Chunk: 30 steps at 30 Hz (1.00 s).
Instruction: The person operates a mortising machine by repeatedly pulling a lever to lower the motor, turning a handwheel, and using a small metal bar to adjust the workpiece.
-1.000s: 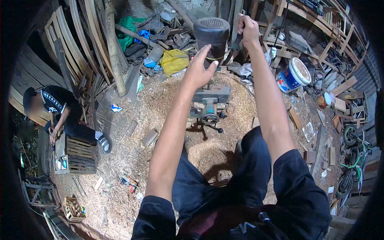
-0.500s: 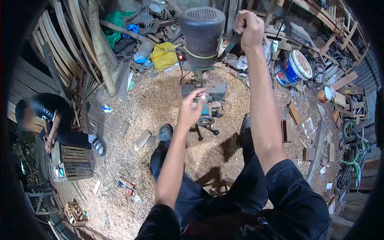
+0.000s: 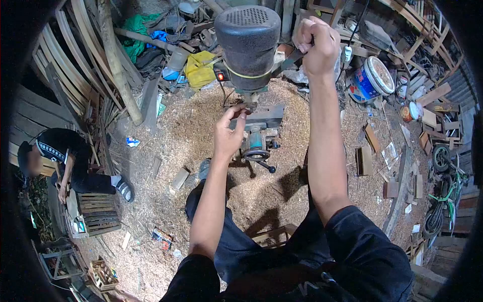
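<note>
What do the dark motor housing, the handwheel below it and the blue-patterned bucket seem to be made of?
Motor housing: probably painted metal, dark with a soft sheen and perforated top, though plastic is possible.
Handwheel: likely metal, its rim catching light.
Bucket: apparently plastic, smooth, with a thick white rim and printed sides.

A dirt-coloured floor, strewn with wood shavings, carries a slatted crate by its left edge, a smaller crate at the near left corner, and between these and the middle a red-and-blue packet and a loose wood block. Toward the far right corner sits a tilted white-and-blue bucket, with an open wooden box and a long plank nearer. A small green-and-black motorbike occupies the right edge.
</note>
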{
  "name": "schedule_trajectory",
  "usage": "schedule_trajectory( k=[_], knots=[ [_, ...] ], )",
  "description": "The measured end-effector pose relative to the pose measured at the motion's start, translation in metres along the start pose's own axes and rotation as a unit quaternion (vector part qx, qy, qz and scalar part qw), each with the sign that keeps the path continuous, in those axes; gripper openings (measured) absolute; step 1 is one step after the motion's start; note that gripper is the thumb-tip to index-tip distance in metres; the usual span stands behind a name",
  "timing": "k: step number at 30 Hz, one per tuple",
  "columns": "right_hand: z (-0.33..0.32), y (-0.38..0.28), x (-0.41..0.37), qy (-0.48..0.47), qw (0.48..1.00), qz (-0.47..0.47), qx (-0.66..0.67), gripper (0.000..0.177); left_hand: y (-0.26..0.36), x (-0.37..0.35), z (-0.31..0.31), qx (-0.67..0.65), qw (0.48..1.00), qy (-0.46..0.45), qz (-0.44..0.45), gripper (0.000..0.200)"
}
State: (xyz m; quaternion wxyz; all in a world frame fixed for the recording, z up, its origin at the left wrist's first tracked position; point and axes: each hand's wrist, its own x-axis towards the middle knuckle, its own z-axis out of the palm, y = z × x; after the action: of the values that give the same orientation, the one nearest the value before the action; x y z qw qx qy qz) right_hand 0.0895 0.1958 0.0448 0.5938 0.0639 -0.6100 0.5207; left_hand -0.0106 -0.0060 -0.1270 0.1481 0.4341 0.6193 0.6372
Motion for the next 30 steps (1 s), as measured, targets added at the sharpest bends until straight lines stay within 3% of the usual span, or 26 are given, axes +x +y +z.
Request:
schedule_trajectory(
  k=[3,30],
  knots=[
    [0.003,-0.004,-0.005,0.017,0.999,0.004,-0.028,0.035,0.006,0.001,0.010,-0.012,0.999,0.005,0.037,0.028],
    [0.000,-0.017,-0.052,0.014,0.999,0.044,0.011,0.030,0.006,0.003,0.008,0.002,0.998,0.024,0.055,0.031]
  ],
)
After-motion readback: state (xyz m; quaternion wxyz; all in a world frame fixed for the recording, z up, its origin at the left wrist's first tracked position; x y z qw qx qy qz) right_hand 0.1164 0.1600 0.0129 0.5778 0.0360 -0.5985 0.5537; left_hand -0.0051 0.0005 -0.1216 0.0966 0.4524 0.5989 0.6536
